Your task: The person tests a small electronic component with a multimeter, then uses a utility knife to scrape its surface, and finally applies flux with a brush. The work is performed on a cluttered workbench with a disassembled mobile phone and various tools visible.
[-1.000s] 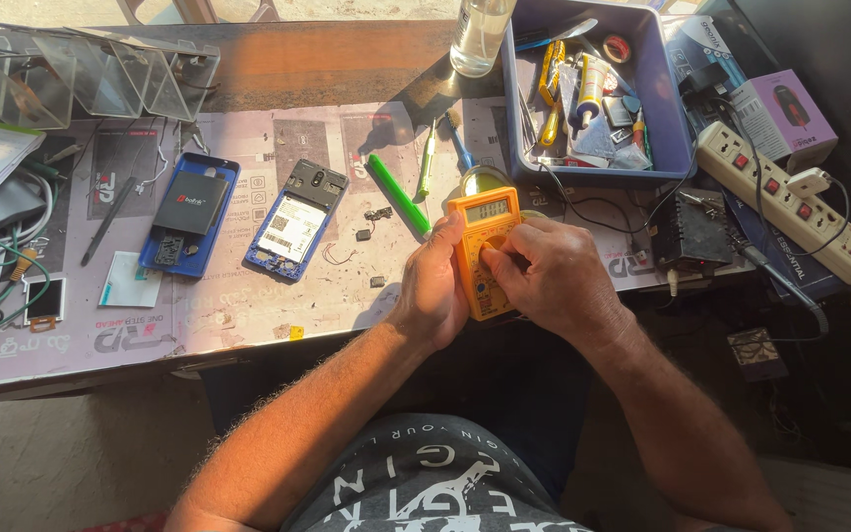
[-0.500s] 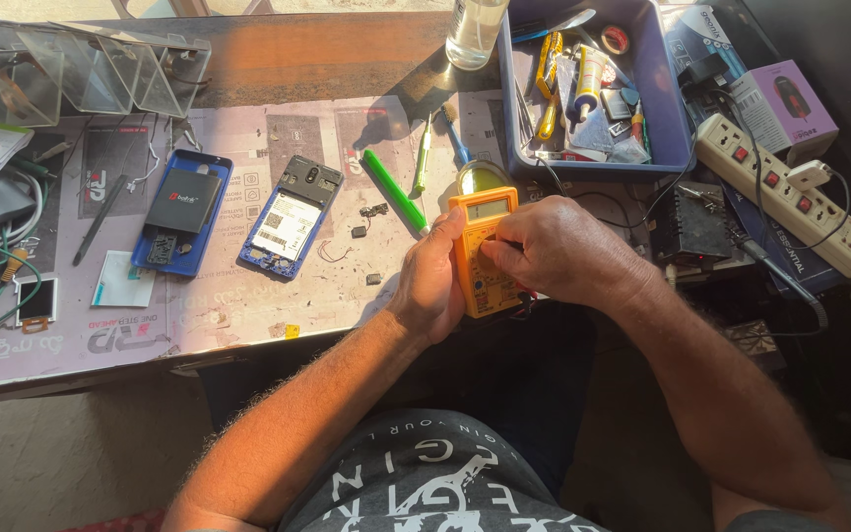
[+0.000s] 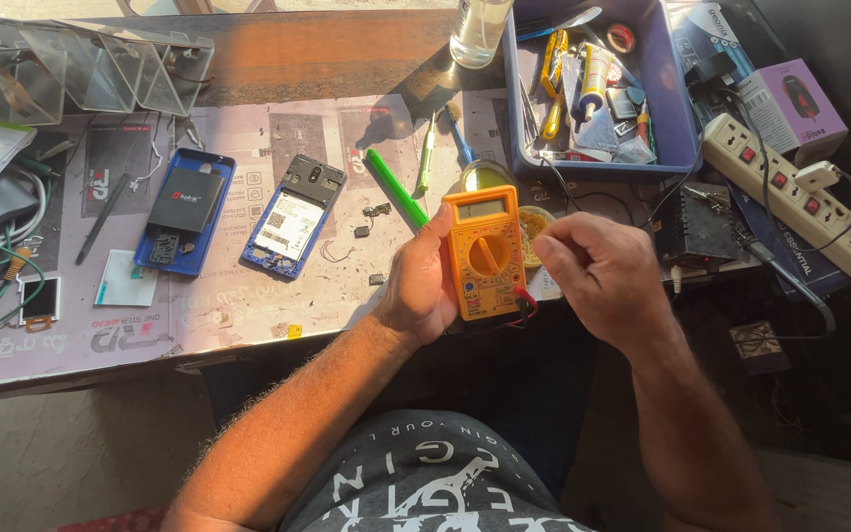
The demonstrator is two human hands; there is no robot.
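Your left hand is wrapped around the yellow multimeter, holding it over the bench's near edge. Your right hand sits just beside it, fingers curled in loosely, can't tell if it's pinching anything. Two opened phones lie further left.

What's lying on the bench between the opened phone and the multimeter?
In the head view, between the opened phone and the multimeter held in the left hand: a green pen lying diagonally and a few small dark parts.
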